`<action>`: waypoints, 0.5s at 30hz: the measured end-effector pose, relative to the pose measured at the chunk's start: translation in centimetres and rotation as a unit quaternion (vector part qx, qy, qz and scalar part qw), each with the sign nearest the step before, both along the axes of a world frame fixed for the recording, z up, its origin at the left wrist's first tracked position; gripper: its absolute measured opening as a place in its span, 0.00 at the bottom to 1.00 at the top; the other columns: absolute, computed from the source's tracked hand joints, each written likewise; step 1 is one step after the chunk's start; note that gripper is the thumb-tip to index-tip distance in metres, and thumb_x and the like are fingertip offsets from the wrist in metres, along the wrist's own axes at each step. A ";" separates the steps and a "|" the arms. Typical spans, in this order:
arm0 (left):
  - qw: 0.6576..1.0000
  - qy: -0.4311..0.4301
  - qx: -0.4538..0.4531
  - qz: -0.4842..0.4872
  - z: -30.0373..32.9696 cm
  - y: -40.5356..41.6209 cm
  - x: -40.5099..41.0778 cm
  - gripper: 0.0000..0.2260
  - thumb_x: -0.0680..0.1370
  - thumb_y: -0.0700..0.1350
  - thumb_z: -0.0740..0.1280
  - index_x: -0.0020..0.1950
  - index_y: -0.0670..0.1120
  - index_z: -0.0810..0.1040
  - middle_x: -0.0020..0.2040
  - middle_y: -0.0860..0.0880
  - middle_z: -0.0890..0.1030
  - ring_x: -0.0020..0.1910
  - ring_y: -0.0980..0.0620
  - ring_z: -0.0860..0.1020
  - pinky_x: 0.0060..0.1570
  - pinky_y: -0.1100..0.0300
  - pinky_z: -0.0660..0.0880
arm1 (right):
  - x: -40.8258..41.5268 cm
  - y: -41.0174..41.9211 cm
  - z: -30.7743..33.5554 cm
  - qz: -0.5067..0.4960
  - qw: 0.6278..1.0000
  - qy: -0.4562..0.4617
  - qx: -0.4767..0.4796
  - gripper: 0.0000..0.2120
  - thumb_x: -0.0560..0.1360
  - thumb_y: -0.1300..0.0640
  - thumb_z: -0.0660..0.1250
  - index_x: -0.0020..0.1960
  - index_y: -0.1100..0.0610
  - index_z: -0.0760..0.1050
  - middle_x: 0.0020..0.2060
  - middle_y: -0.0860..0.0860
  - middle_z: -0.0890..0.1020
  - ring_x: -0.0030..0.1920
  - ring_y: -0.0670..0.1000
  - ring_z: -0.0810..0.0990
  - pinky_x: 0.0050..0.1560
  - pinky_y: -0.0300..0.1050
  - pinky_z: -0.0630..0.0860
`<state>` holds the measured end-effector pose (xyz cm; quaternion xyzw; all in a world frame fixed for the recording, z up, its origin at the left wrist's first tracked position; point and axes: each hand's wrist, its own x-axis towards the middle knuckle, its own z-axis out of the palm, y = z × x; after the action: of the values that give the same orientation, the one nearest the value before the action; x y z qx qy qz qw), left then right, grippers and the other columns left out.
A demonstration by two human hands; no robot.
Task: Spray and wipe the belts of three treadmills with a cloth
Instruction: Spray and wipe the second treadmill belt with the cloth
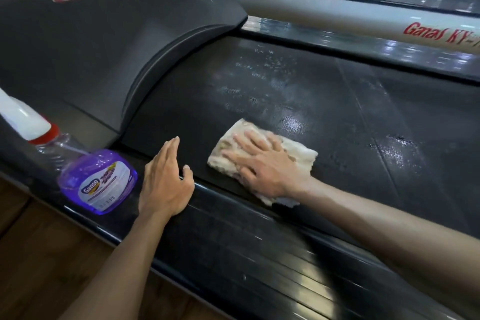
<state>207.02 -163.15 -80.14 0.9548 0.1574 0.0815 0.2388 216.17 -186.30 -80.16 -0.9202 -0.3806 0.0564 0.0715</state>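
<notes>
One treadmill belt (298,101) is mid-wipe, wet spray patches toward its far edge and right end. Motor cover (104,41) at left. Right hand (265,163) presses the cloth (298,153) flat near the belt's near edge, fingers (249,138) spread. Left hand (166,179) rests on the near side rail (233,228), fingers together, holding nothing. Spray bottle (96,179) lies on the rail's left end. Judged: wiping step; next sweep toward the wet patches.

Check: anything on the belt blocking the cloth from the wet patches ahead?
Nothing visible. The right hand presses the cloth flat on the belt; the spray bottle sits on the side rail, off the belt.
</notes>
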 end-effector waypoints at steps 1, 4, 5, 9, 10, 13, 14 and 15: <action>1.000 -0.003 -0.002 0.000 0.0 0.0 0.0 0.30 0.81 0.44 0.61 0.82 0.49 0.55 0.82 0.50 0.59 0.81 0.53 0.56 0.79 0.51 0.53 | -0.8 -0.5 -0.1 0.029 1.000 -0.007 0.004 0.27 0.81 0.42 0.45 0.80 0.33 0.58 0.84 0.46 0.53 0.84 0.52 0.45 0.80 0.63 0.41; 1.000 -0.004 -0.007 0.001 -0.2 0.0 -0.1 0.31 0.81 0.44 0.62 0.82 0.49 0.55 0.82 0.50 0.59 0.81 0.53 0.56 0.78 0.50 0.54 | -1.5 -4.3 -0.7 0.061 0.998 -0.018 0.016 0.26 0.82 0.42 0.46 0.79 0.33 0.61 0.83 0.45 0.55 0.84 0.50 0.46 0.82 0.58 0.44; 1.000 -0.003 -0.005 0.002 -0.3 0.0 -0.1 0.31 0.81 0.44 0.62 0.82 0.49 0.55 0.82 0.50 0.59 0.80 0.52 0.57 0.78 0.50 0.54 | -1.0 -5.2 -0.9 0.049 0.999 -0.016 0.015 0.25 0.82 0.41 0.46 0.79 0.33 0.60 0.83 0.45 0.55 0.84 0.49 0.45 0.82 0.58 0.45; 1.000 0.000 0.003 0.001 -0.3 -0.1 0.0 0.31 0.81 0.45 0.61 0.82 0.49 0.54 0.82 0.50 0.59 0.80 0.52 0.57 0.79 0.49 0.54 | 0.6 -3.5 -0.6 -0.035 0.999 0.003 -0.006 0.24 0.84 0.42 0.46 0.79 0.31 0.56 0.84 0.45 0.50 0.83 0.49 0.43 0.81 0.62 0.43; 1.000 0.001 0.007 -0.001 -0.3 0.0 0.1 0.31 0.81 0.45 0.61 0.82 0.49 0.54 0.82 0.50 0.58 0.80 0.51 0.57 0.79 0.49 0.54 | 0.5 -2.3 -0.5 -0.034 0.999 0.000 -0.002 0.24 0.84 0.43 0.48 0.80 0.32 0.56 0.84 0.45 0.50 0.83 0.50 0.43 0.80 0.63 0.42; 1.000 0.001 0.011 -0.002 -0.2 0.1 0.2 0.31 0.80 0.45 0.61 0.82 0.50 0.53 0.82 0.50 0.58 0.80 0.51 0.57 0.78 0.49 0.53 | -0.7 -1.2 -0.6 0.036 0.999 -0.019 0.022 0.24 0.83 0.44 0.51 0.79 0.33 0.60 0.83 0.46 0.54 0.83 0.52 0.46 0.80 0.62 0.43; 1.000 0.001 0.011 -0.004 -0.2 0.2 0.1 0.31 0.81 0.45 0.61 0.82 0.50 0.53 0.82 0.50 0.58 0.80 0.51 0.57 0.78 0.49 0.53 | -1.2 -2.0 -1.0 0.059 0.998 -0.025 0.027 0.24 0.83 0.44 0.52 0.79 0.33 0.61 0.83 0.46 0.55 0.83 0.52 0.47 0.81 0.60 0.44; 1.000 0.000 0.010 -0.005 -0.3 0.2 0.1 0.31 0.81 0.45 0.62 0.82 0.50 0.53 0.82 0.50 0.58 0.80 0.51 0.57 0.78 0.49 0.53 | -1.5 -3.1 -1.3 0.077 0.996 -0.030 0.028 0.24 0.82 0.44 0.52 0.79 0.33 0.61 0.83 0.45 0.55 0.84 0.51 0.47 0.81 0.59 0.45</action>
<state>207.10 -162.99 -80.48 0.9579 0.1521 0.0815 0.2293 214.70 -189.41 -81.47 -0.8872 -0.4536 0.0235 0.0811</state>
